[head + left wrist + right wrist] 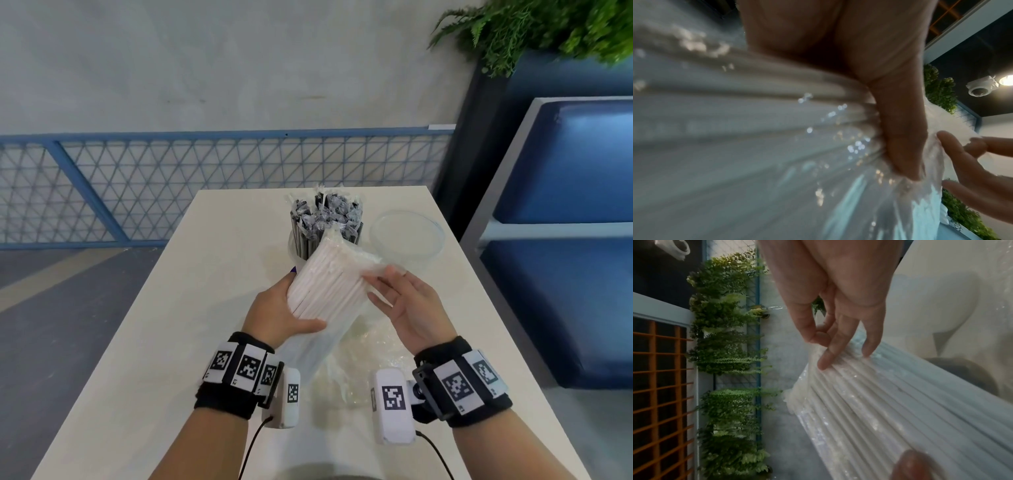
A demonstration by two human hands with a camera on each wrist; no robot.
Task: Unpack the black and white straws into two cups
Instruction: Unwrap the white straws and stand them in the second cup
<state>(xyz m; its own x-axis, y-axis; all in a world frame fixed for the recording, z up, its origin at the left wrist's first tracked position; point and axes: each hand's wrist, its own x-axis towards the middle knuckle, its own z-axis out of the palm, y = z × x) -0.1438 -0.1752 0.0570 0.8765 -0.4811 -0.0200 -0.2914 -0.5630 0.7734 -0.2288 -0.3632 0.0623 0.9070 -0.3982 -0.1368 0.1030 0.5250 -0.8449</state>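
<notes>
The bundle of white straws [329, 284] lies slanted above the table in a clear plastic bag [308, 356]. My left hand [287, 305] grips its lower part, thumb [900, 129] across the front of the white straws [735, 129]. My right hand [376, 274] pinches the bag's film at the bundle's right side between thumb and forefinger [818, 337], its other fingers resting on the white straws [879, 402]. Behind, wrapped black straws [325, 222] stand in a clear cup [294, 250]. An empty clear cup [406, 236] stands to the right of it.
Crumpled clear plastic [363, 373] lies on the cream table [205, 291] between my wrists. A blue padded bench [565, 240] is close on the right, a blue mesh railing [205, 178] is beyond the table's far edge, and a plant [531, 31] hangs at the upper right.
</notes>
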